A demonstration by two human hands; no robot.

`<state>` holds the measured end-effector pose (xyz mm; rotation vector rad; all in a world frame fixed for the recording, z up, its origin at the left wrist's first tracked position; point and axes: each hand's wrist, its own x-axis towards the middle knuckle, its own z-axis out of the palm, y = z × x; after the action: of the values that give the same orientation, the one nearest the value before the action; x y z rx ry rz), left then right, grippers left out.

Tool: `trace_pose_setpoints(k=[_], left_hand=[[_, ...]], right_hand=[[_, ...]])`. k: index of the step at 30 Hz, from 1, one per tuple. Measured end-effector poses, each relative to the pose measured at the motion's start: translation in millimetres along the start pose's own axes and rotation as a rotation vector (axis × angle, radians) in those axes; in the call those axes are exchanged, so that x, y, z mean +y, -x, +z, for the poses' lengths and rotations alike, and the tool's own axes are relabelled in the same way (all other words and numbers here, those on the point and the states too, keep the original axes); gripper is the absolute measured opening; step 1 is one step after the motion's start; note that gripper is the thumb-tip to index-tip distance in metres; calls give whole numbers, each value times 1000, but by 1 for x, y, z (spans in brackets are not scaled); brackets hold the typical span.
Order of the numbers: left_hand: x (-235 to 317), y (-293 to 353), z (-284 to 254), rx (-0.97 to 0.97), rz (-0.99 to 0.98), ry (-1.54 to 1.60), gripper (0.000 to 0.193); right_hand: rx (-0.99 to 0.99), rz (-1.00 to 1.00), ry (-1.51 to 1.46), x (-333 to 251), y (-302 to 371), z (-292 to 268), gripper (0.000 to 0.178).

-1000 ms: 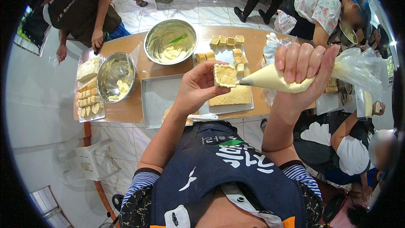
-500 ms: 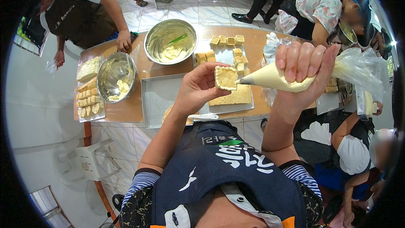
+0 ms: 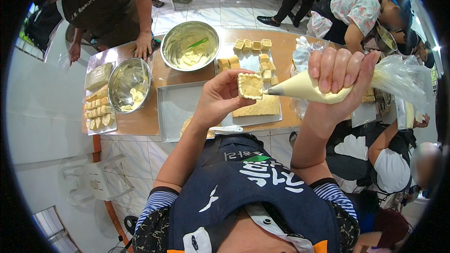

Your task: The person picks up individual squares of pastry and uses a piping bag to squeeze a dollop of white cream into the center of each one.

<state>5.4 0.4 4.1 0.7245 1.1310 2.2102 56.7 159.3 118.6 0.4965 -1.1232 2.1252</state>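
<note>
Between the fingers and thumb of my left hand [image 3: 220, 93] is a small square piece of cake [image 3: 250, 87], its edges piped with pale cream. My right hand [image 3: 341, 78] squeezes a piping bag [image 3: 307, 87] full of pale yellow cream. The bag's metal tip [image 3: 273, 90] points left and meets the cake's right edge. Twisted clear plastic, the bag's upper end [image 3: 403, 77], trails out to the right beyond my fist. Below my hands, a sheet of yellow cake [image 3: 257, 108] and several small cake cubes [image 3: 266, 65] sit on a tray.
Two steel bowls [image 3: 190, 24] [image 3: 149, 84] with cream stand on the wooden table [image 3: 164, 76]. A grey tray [image 3: 174, 105] lies near me, a white-handled tool [image 3: 227, 130] by its edge. Cake pieces fill a left tray [image 3: 99, 112]. A co-worker's hand [image 3: 144, 45] rests on the far edge; others work at right.
The co-worker at the far left has moved right and closer to the table. My hands, the cake piece and the piping bag have barely shifted.
</note>
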Motion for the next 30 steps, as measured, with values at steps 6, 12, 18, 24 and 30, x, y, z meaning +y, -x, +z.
trace_pose_setpoints(k=[6, 12, 18, 24, 30], left_hand=[[0, 1, -2, 3, 7, -5, 48], [2, 4, 0, -12, -9, 56, 48], [5, 4, 1, -20, -11, 57, 47], [4, 3, 1, -48, 8, 66, 46], [4, 1, 0, -68, 23, 66, 47]], right_hand=[[-3, 29, 16, 3, 3, 2, 47], [12, 2, 11, 1, -2, 3, 47], [-2, 9, -4, 5, -2, -1, 46], [-27, 10, 1, 3, -5, -2, 45], [8, -4, 8, 2, -7, 0, 45]])
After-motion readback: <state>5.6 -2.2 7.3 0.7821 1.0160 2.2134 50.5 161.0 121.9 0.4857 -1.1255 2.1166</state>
